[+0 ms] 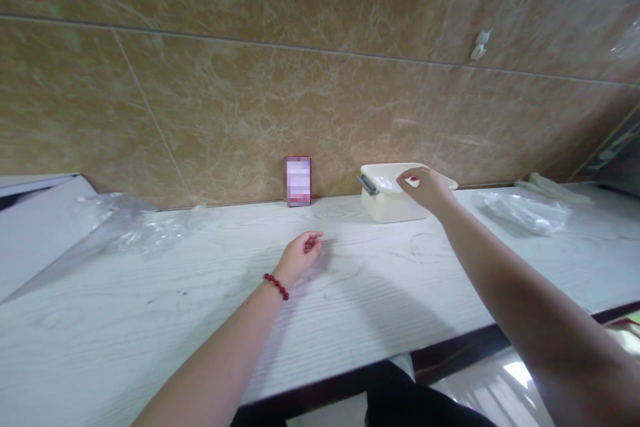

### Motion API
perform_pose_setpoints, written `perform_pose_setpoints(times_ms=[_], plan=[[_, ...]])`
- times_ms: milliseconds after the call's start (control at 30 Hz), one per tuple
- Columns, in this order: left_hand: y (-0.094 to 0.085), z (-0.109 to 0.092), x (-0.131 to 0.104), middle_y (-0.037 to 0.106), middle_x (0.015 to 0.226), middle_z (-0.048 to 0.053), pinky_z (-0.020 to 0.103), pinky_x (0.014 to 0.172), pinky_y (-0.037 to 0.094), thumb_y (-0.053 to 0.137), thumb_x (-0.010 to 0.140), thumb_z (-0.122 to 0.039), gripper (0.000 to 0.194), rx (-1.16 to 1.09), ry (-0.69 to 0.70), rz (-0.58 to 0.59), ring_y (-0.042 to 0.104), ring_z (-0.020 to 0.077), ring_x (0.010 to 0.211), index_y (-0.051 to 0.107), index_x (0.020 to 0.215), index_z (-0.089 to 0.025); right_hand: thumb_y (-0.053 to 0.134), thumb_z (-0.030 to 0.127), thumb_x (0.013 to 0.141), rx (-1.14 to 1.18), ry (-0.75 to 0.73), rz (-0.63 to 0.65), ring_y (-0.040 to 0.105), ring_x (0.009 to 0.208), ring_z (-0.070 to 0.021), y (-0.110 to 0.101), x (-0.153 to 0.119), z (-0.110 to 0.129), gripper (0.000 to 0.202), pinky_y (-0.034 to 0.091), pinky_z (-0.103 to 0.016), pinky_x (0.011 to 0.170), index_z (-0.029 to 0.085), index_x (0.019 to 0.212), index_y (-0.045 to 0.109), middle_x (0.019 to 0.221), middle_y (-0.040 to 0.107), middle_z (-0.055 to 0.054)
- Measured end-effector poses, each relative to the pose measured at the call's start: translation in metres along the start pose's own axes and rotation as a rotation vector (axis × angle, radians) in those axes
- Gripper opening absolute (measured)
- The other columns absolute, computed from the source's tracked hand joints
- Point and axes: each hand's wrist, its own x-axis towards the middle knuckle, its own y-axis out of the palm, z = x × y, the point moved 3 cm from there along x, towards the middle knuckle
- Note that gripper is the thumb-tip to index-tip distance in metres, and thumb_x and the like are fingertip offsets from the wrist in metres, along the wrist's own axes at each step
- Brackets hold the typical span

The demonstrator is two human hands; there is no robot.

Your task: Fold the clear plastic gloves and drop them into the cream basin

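White box at the back of the tabletop by the wall, right hand resting on its rim with fingers loosely spread, left hand curled loosely on the tabletop holding nothing, small pink card leaning on the wall nearby, clear plastic bags off to the left.
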Motion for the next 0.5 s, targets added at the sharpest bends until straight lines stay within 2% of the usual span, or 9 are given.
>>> perform_pose_setpoints(times_ms=[100, 200, 367, 500], plan=[[0.0, -0.002, -0.001, 0.061, 0.086, 0.007, 0.027, 0.071, 0.045, 0.049, 0.073, -0.025, 0.028, 0.036, 0.018, -0.001, 0.056, 0.0132, 0.077, 0.054, 0.097, -0.013, 0.05, 0.03, 0.067, 0.136, -0.024, -0.012, 0.053, 0.066, -0.0132, 0.002, -0.01, 0.03, 0.018, 0.04, -0.024, 0.062, 0.019, 0.072, 0.063, 0.074, 0.061, -0.003], [-0.001, -0.005, -0.002, 0.062, 0.084, 0.006, 0.025, 0.07, 0.045, 0.049, 0.073, -0.026, 0.026, 0.051, 0.034, -0.02, 0.057, 0.0129, 0.075, 0.055, 0.095, -0.014, 0.052, 0.03, 0.065, 0.249, -0.005, 0.016, 0.054, 0.062, -0.0131, 0.013, -0.019, 0.056, 0.017, 0.04, -0.025, 0.059, 0.018, 0.072, 0.062, 0.072, 0.061, -0.003], [-0.001, -0.009, -0.003, 0.063, 0.081, 0.005, 0.023, 0.069, 0.045, 0.048, 0.073, -0.022, 0.023, 0.048, 0.049, -0.031, 0.057, 0.0118, 0.073, 0.056, 0.093, -0.014, 0.048, 0.029, 0.067, 0.372, 0.108, 0.113, 0.055, 0.057, -0.0144, 0.05, -0.041, 0.095, 0.016, 0.04, -0.025, 0.055, 0.018, 0.068, 0.06, 0.061, 0.06, -0.003], [0.0, -0.008, -0.003, 0.063, 0.084, 0.005, 0.023, 0.07, 0.045, 0.048, 0.073, -0.018, 0.022, 0.059, 0.049, -0.03, 0.057, 0.0111, 0.075, 0.056, 0.093, -0.014, 0.044, 0.027, 0.069, 0.36, 0.153, 0.231, 0.056, 0.062, -0.0151, 0.084, -0.064, 0.129, 0.016, 0.039, -0.025, 0.057, 0.02, 0.067, 0.058, 0.064, 0.061, -0.002]])
